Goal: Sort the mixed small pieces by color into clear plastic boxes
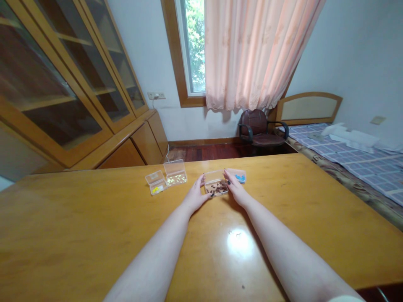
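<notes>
A clear plastic box [216,193] with its lid raised sits on the wooden table, several small dark brown pieces inside it. On its left side is my left hand [197,196], with the thumb at the front edge and the fingers along the side toward the lid. My right hand [236,191] holds the opposite side, its fingers reaching up by the lid. Partly behind the right hand is another clear box [241,177] with blue pieces. To the left stand an open clear box of pale yellow pieces [176,179] and a smaller open box with bright yellow pieces [156,189].
The wooden table [94,235] spreads out on both sides of my arms. Beyond its far edge are a brown armchair [256,128] and a pink curtain [252,50]. A glass-fronted cabinet [72,96] stands left, a bed [355,147] right.
</notes>
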`<state>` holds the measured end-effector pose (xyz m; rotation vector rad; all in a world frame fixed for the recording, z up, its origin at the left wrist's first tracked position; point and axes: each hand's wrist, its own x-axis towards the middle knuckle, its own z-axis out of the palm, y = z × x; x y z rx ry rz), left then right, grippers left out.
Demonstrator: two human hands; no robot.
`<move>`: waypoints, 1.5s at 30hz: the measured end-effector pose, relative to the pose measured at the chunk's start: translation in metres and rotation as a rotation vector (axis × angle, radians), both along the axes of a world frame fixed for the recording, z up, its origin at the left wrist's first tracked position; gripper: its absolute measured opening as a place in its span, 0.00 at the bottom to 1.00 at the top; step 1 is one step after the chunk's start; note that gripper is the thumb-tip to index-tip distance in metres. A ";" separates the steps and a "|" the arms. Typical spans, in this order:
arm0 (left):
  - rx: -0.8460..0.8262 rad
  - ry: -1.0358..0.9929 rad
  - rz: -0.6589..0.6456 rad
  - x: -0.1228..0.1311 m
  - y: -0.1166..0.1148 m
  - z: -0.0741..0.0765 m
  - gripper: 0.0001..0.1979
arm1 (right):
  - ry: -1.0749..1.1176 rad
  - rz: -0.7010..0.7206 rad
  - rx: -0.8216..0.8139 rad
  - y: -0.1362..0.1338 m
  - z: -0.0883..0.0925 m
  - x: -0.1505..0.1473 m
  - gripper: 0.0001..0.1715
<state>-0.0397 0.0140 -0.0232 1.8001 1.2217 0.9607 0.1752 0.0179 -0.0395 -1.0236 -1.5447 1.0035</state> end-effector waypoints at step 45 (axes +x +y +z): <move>0.060 0.234 0.039 0.001 0.008 0.001 0.23 | -0.478 -0.004 0.067 -0.004 0.012 -0.001 0.21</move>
